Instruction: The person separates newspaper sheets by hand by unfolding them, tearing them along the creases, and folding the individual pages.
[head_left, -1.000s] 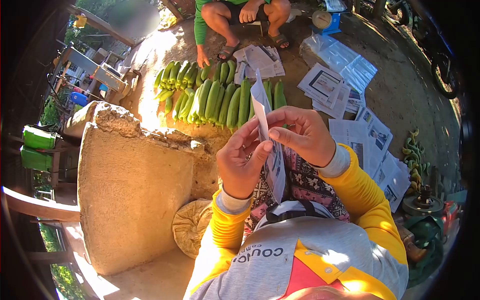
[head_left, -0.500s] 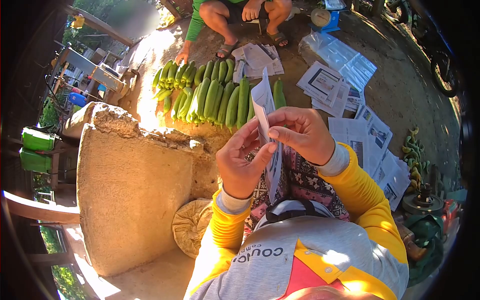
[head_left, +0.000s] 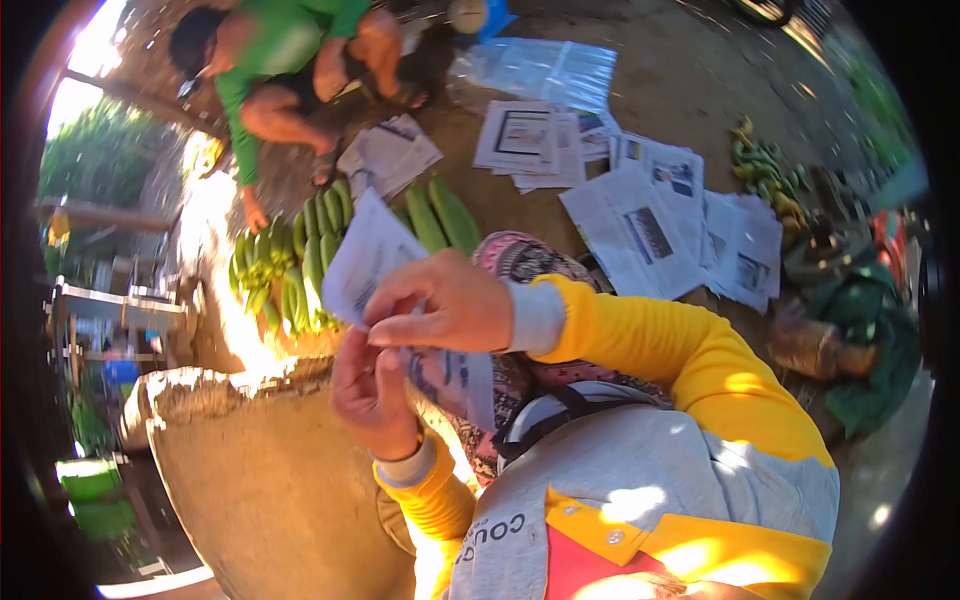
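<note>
A sheet of printed paper (head_left: 368,262) is between my two hands in front of my lap, its upper part standing up and its lower part hanging toward my knees. My right hand (head_left: 445,305) pinches it from the right side with thumb and fingers. Lower on the left, my left hand (head_left: 375,395) grips the paper's edge close to the right fingertips. Behind the paper lie long green gourds (head_left: 440,215) in rows on the ground, partly hidden by the sheet and my hands.
Newspaper sheets (head_left: 635,230) lie spread to the right, with clear plastic bags (head_left: 540,72) beyond. A person in a green top (head_left: 290,45) crouches at the far left, one hand (head_left: 256,215) at the gourds. A large earthen vessel (head_left: 270,480) stands at my left; green-yellow produce (head_left: 760,170) lies far right.
My view has swung, so the gourds and vessel sit further left. Both hands have shifted left in view with the paper, which now shows more of its printed face.
</note>
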The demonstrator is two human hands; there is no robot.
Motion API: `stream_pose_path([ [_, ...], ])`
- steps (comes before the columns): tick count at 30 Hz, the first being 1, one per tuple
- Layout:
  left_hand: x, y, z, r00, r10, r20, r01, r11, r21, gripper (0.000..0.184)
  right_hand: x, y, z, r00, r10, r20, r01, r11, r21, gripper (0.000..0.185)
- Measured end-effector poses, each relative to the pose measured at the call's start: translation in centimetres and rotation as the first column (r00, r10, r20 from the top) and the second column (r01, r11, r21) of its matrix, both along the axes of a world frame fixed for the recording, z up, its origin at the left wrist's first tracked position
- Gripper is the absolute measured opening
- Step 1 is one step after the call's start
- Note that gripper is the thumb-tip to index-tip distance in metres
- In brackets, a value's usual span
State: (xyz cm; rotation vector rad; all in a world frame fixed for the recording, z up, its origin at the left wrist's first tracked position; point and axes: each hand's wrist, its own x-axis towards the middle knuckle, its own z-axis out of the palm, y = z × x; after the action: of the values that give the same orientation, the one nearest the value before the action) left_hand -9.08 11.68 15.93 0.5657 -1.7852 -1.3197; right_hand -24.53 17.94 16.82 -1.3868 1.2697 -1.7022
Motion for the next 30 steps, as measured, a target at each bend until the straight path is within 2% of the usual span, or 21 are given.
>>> stream_pose_path([
  [2, 0.1, -0.2, -0.5, 0.999, 0.043, 0.021, -0.042, 0.998, -0.054, 0.037, 0.1, 0.1, -0.4, 0.999, -0.007, 0.04, 0.007, 1.0, -0.001, 0.023],
  [5, -0.5, 0.1, -0.1, 1.0, 0.018, -0.017, -0.017, 0.999, 0.032, 0.04, 0.0, 0.3, -0.8, 0.995, 0.011, 0.102, -0.012, 1.0, 0.003, 0.022],
  [9, -0.8, 0.2, -0.3, 0.999, 0.038, 0.039, -0.039, 0.999, 0.009, 0.042, -0.5, 0.6, -1.2, 0.989, 0.006, 0.145, -0.007, 1.0, 0.009, 0.023],
  [12, -1.1, 0.1, -0.5, 0.996, 0.051, 0.074, -0.05, 0.999, -0.017, 0.044, -1.0, 0.9, -1.6, 0.992, -0.023, 0.127, 0.025, 1.0, -0.01, 0.022],
  [15, -1.8, 0.3, -0.5, 1.0, 0.0, 0.018, -0.001, 0.999, 0.032, 0.046, -1.5, 1.5, -1.3, 0.984, -0.017, 0.178, 0.018, 1.0, -0.008, 0.02],
  [18, -2.3, 0.7, -0.1, 0.994, 0.021, 0.105, -0.016, 0.999, -0.049, 0.041, -1.7, 1.5, -1.4, 0.992, -0.032, 0.123, 0.035, 0.999, -0.024, 0.018],
  [21, -2.4, 1.1, 0.7, 0.993, 0.016, 0.121, -0.01, 0.999, -0.05, 0.037, -1.7, 1.7, -0.7, 0.952, 0.064, 0.298, -0.08, 0.996, 0.04, 0.017],
  [23, -2.5, 1.0, 0.7, 0.998, -0.013, 0.068, 0.013, 1.0, -0.001, 0.036, -1.7, 1.5, -0.6, 0.941, 0.085, 0.326, -0.115, 0.991, 0.073, 0.017],
  [26, -2.1, 0.8, 1.2, 0.998, -0.029, 0.062, 0.023, 0.994, 0.103, 0.041, -1.7, 1.2, -1.0, 0.96, 0.069, 0.271, -0.09, 0.994, 0.068, 0.017],
  [30, -1.6, 0.9, 0.9, 1.0, -0.022, -0.012, 0.023, 0.992, 0.124, 0.041, -1.3, 0.6, -0.1, 0.984, 0.055, 0.168, -0.059, 0.998, 0.02, 0.017],
])
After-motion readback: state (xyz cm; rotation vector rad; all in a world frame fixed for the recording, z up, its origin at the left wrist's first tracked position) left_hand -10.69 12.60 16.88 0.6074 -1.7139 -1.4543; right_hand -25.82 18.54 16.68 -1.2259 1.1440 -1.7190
